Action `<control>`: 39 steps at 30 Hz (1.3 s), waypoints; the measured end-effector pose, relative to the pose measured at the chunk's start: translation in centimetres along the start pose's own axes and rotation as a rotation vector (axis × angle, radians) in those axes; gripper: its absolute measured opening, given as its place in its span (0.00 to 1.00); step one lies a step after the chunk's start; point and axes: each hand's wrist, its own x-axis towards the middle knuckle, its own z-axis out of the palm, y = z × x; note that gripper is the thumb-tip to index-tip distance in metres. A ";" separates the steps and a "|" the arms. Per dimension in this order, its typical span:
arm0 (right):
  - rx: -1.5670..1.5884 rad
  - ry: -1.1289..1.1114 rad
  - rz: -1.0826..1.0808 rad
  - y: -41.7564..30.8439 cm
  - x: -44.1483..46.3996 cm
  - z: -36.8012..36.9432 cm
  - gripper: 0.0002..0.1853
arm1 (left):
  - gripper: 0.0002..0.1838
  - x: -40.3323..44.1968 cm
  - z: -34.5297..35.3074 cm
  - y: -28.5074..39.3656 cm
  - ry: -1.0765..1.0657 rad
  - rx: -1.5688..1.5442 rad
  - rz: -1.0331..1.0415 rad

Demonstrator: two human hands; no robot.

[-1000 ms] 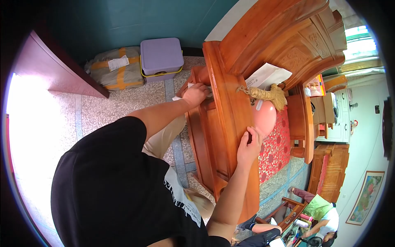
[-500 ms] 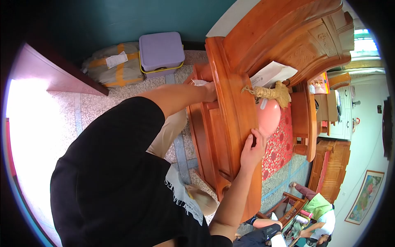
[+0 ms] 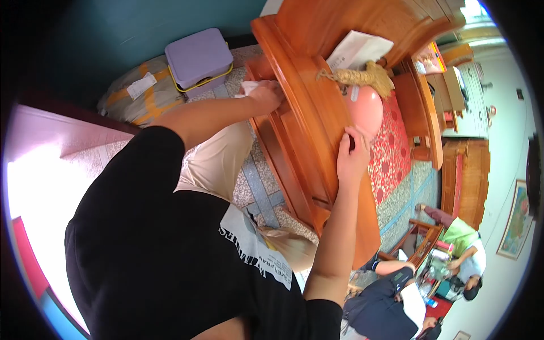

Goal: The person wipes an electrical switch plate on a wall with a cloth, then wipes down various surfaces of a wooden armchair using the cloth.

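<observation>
My left hand [image 3: 265, 97] is closed around a white cloth [image 3: 249, 86], perhaps a tissue, against the outer side of a carved wooden chair [image 3: 317, 130], below its armrest. Part of the fingers is hidden by the wood. My right hand [image 3: 354, 156] lies on the broad top of that armrest, fingers loosely bent and apart, holding nothing. Just beyond its fingertips is a pink balloon [image 3: 365, 110]. A straw brush [image 3: 362, 77] with a bound handle lies by the balloon, beside a white paper packet [image 3: 360, 50].
A lilac lidded bucket [image 3: 198, 54] and a taped grey parcel [image 3: 136, 93] stand by the teal wall. Red patterned cloth [image 3: 391, 153] covers the seat. Another wooden piece [image 3: 419, 107] stands beyond. Two people [image 3: 462, 238] [image 3: 385, 303] sit at the lower right.
My view has turned, so the chair appears shifted up and left. My left hand has drawn out from behind the armrest, showing more of the white cloth. My right hand stays on the armrest.
</observation>
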 end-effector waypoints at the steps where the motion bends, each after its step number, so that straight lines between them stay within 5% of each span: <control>1: -0.002 0.004 0.019 -0.2 -0.3 -0.1 0.06 | 0.13 -0.2 -1.2 0.7 -0.120 -0.015 -0.063; 8: 0.027 0.052 0.045 0.5 -0.6 0.6 0.06 | 0.16 -1.4 -3.6 4.5 -0.381 -0.095 -0.425; 18: 0.018 0.074 -0.005 0.2 -1.7 0.7 0.08 | 0.13 -3.7 -3.8 10.3 -0.152 -0.135 -0.305; 20: 0.382 0.018 0.124 -2.3 -2.7 -2.4 0.09 | 0.13 -3.5 -3.2 10.5 -0.173 -0.029 -0.289; 22: 0.353 0.026 0.068 -3.9 -5.2 -6.4 0.11 | 0.12 -3.6 -3.2 11.0 -0.223 -0.069 -0.278; 29: 0.801 0.137 0.544 -4.7 -20.3 -11.9 0.11 | 0.18 -5.3 -4.4 20.3 -0.312 -0.154 0.089; 30: 0.868 0.185 0.625 -4.6 -22.3 -11.4 0.10 | 0.17 -5.2 -4.4 22.0 -0.143 -0.222 0.152; 34: 1.075 0.391 0.875 -4.2 -28.1 -9.5 0.10 | 0.13 -4.8 -5.2 24.7 -0.226 -0.579 0.035; 37: 0.831 0.685 1.235 -4.1 -30.5 -8.3 0.10 | 0.11 -4.2 -6.3 22.3 -0.429 -0.990 0.006; 38: 0.827 0.697 1.231 -4.3 -31.5 -8.2 0.10 | 0.11 -4.6 -6.1 21.7 -0.427 -0.993 0.018; 39: 0.442 0.442 1.182 -4.7 -32.7 -8.3 0.09 | 0.12 -5.3 -5.7 21.3 -0.514 -1.309 -0.297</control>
